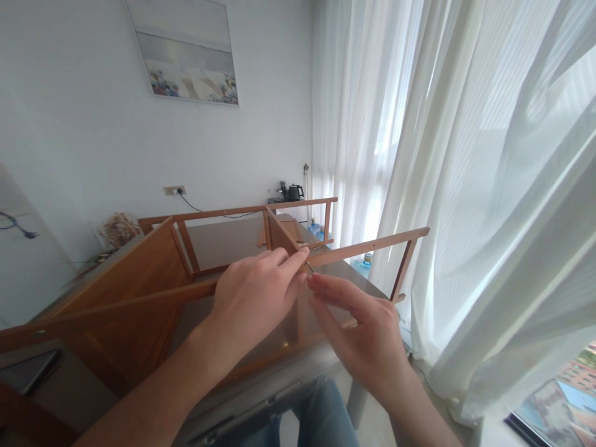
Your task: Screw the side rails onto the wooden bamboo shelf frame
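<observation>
Brown wood: a frame (280, 231) rests on the grey tabletop (223, 239), its near rail (358, 249) running out to the right. Work point: the joint mid-rail, where a thin metal piece (310, 267) slants between the hands. Judgement: best kept in line with its seat, wood steadied close to the joint, light finger turns, no side-pressure; a tilt could bind it or mar the wood. Left hand (261, 285): partly curled over the joint, fingertips close together; whether it grips wood or metal, cannot tell. Right hand (361, 316): thumb and fingertips nearly closed, pinching the piece's near end, palm hollow.
</observation>
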Demonstrator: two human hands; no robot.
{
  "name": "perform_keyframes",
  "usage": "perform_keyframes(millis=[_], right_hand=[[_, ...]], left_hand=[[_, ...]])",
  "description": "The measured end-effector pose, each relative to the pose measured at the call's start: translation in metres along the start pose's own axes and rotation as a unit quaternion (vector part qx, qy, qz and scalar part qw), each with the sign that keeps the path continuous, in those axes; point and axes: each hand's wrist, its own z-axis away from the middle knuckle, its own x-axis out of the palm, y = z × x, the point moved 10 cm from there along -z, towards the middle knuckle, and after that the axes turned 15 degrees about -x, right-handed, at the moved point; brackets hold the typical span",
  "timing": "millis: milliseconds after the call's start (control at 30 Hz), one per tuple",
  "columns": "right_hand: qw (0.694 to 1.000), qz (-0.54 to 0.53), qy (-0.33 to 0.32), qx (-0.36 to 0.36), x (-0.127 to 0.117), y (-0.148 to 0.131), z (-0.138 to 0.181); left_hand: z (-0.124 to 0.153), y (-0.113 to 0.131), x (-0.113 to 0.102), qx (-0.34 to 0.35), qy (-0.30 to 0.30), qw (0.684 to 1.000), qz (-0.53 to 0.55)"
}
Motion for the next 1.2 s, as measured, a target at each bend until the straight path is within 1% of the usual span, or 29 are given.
perform_keyframes(millis=[100,233,333,400,567,700,767,833,933,1033,1100,1200], right_hand=[[0.998,0.043,0.013,-0.044,-0.003,-0.005,-0.001],[0.988,0.099,0.038,-0.113,-0.008,-0.019,-0.006],[0.983,0.116,0.055,-0.131,-0.012,-0.024,-0.011],[0.985,0.108,0.066,-0.114,-0.014,-0.021,-0.013],[0.994,0.052,0.082,-0.044,-0.015,-0.008,-0.015],[0.995,0.045,0.087,-0.035,-0.015,-0.008,-0.018],[0.993,0.057,0.098,-0.037,-0.017,-0.010,-0.019],[0.992,0.051,0.111,-0.023,-0.018,-0.006,-0.018],[0.991,-0.019,0.132,0.029,-0.015,0.008,-0.014],[0.980,-0.111,0.153,0.069,-0.009,0.022,-0.009],[0.975,-0.136,0.156,0.075,-0.007,0.025,-0.006],[0.984,-0.097,0.143,0.052,-0.010,0.022,-0.003]], left_hand=[[0.001,0.000,-0.001,-0.003,0.006,1.000,-0.004],[0.001,-0.001,0.000,-0.008,0.008,1.000,-0.010],[0.001,-0.001,0.000,-0.006,0.011,1.000,-0.009],[0.001,-0.001,-0.001,-0.005,0.014,1.000,-0.008],[0.001,0.000,-0.001,-0.004,0.011,1.000,-0.010],[0.002,0.000,-0.001,-0.004,0.015,1.000,-0.012],[0.002,0.000,-0.001,-0.007,0.017,1.000,-0.011],[0.002,-0.001,-0.001,-0.009,0.019,1.000,-0.011],[0.002,-0.001,-0.001,-0.013,0.022,1.000,-0.014],[0.002,-0.001,-0.001,-0.016,0.019,1.000,-0.018],[0.002,0.000,-0.001,-0.015,0.018,1.000,-0.019],[0.002,0.000,-0.002,-0.014,0.021,1.000,-0.019]])
